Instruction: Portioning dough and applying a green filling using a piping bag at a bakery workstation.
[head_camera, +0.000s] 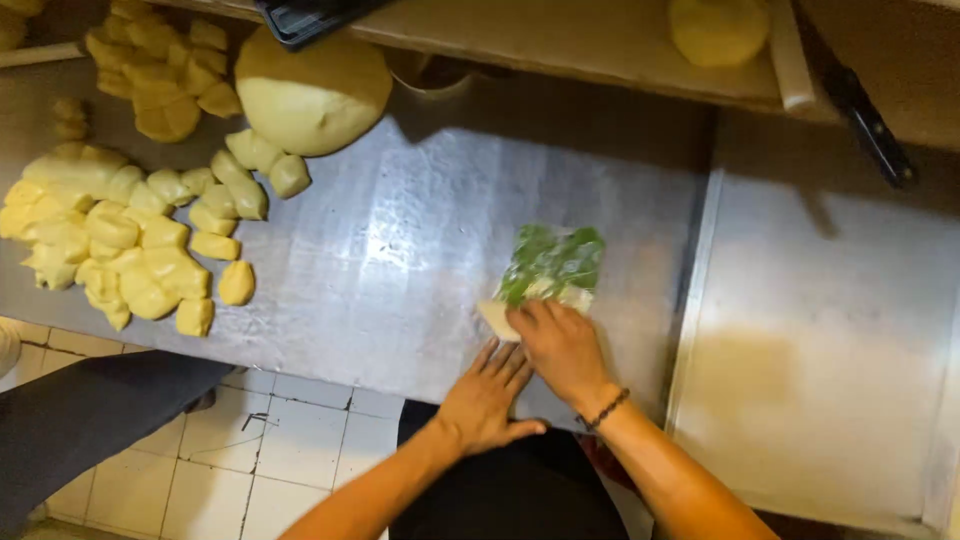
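Note:
A flattened strip of pale dough topped with chopped green herbs (549, 266) lies on the steel worktop (400, 260) near its front edge. My right hand (560, 348), with a bead bracelet at the wrist, presses its fingertips on the near end of the dough strip. My left hand (487, 398) lies flat beside it, fingers together and pointing at the dough's near corner, holding nothing.
Many cut dough pieces (130, 250) cover the left of the worktop, with a big round dough ball (312, 92) behind them. A wooden shelf (560, 40) at the back holds another dough ball (718, 28) and a dark-handled knife (860, 105). A second steel surface (830, 330) lies right. Tiled floor below.

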